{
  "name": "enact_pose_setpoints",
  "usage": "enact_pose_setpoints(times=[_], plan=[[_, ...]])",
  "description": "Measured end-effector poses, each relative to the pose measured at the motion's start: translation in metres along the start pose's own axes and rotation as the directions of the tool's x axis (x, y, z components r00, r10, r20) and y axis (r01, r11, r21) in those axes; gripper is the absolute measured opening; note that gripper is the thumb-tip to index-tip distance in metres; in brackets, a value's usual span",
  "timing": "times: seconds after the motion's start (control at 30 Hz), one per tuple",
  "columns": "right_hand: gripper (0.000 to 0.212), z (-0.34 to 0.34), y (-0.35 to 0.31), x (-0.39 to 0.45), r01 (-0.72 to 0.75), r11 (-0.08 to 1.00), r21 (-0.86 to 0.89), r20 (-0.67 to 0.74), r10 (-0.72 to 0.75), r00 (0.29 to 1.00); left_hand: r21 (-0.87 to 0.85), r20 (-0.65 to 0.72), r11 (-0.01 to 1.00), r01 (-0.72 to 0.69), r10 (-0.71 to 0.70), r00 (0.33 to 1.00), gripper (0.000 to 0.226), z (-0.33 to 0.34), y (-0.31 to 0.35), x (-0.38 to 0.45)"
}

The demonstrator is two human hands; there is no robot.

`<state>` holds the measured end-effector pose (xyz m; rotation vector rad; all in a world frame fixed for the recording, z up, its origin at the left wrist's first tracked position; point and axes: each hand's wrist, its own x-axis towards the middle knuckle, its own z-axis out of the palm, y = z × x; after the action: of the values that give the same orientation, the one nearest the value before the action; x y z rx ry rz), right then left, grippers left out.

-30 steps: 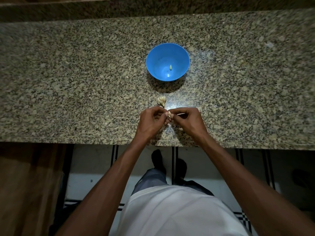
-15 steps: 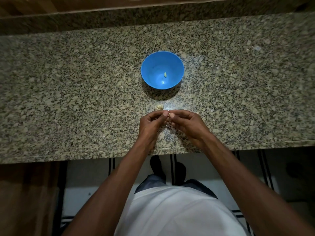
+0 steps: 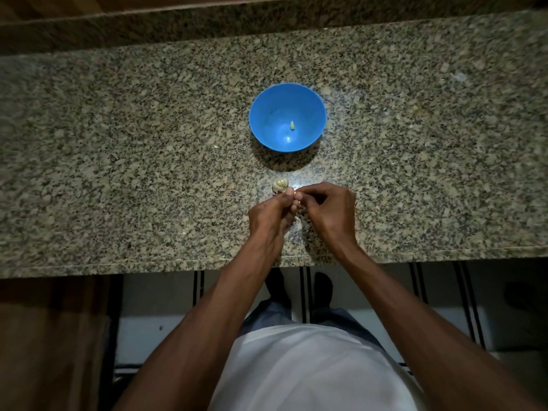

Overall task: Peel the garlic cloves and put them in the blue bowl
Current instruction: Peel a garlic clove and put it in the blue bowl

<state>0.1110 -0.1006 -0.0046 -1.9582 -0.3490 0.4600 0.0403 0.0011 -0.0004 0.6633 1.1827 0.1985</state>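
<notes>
Mid-peel: left hand [image 3: 268, 213] and right hand [image 3: 330, 209] both pinch one clove [image 3: 297, 200] near the counter edge, beside the garlic bulb [image 3: 280, 185]. Next, likely strip skin, drop into far blue bowl [image 3: 267, 114] holding one peeled clove [image 3: 292, 125].

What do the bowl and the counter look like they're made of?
Blue bowl: probably plastic, going by its uniform saturated colour, thin rim and soft sheen with one small glint inside. Countertop: looks like polished granite, speckled beige, grey and black, with a light reflection near the garlic bulb.
</notes>
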Motion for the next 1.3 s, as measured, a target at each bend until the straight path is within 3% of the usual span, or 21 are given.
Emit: enact_pose_setpoints(times=[0.17, 0.37, 0.53, 0.7, 0.83, 0.93, 1.1, 1.3], plan=[[0.006, -0.016, 0.004, 0.009, -0.038, 0.996, 0.083, 0.092, 0.03, 0.995, -0.064, 0.068, 0.997, 0.053, -0.049, 0.997, 0.013, 0.005, 0.003, -0.003], [0.011, -0.027, 0.011, 0.019, -0.175, 0.957, 0.232, 0.259, 0.113, 0.959, -0.088, 0.153, 0.992, 0.092, -0.078, 0.985, 0.006, 0.004, 0.004, -0.007], [0.013, -0.031, 0.016, 0.02, -0.179, 0.95, 0.255, 0.355, 0.08, 0.931, -0.032, 0.137, 0.998, 0.058, -0.054, 0.989, 0.016, -0.001, 0.002, -0.011], [0.019, -0.031, 0.022, 0.02, -0.213, 0.951, 0.225, 0.386, 0.114, 0.915, 0.138, 0.078, 0.985, -0.099, 0.089, 0.993, 0.015, -0.012, -0.01, -0.015], [0.02, -0.03, 0.027, 0.019, -0.262, 0.938, 0.225, 0.422, 0.149, 0.894, 0.393, 0.082, 0.863, -0.318, 0.311, 0.947, 0.019, -0.019, -0.018, -0.017], [0.02, -0.028, 0.029, 0.017, -0.298, 0.925, 0.236, 0.452, 0.166, 0.876, 0.401, 0.088, 0.833, -0.382, 0.38, 0.921, 0.011, -0.022, -0.02, -0.017], [0.02, -0.026, 0.024, 0.014, -0.365, 0.869, 0.333, 0.518, 0.155, 0.841, 0.412, 0.132, 0.807, -0.422, 0.406, 0.904, 0.018, -0.023, -0.018, -0.015], [0.031, -0.023, 0.025, 0.015, -0.35, 0.874, 0.338, 0.485, 0.157, 0.86, 0.383, 0.195, 0.806, -0.451, 0.407, 0.892, 0.02, -0.027, -0.018, -0.014]])
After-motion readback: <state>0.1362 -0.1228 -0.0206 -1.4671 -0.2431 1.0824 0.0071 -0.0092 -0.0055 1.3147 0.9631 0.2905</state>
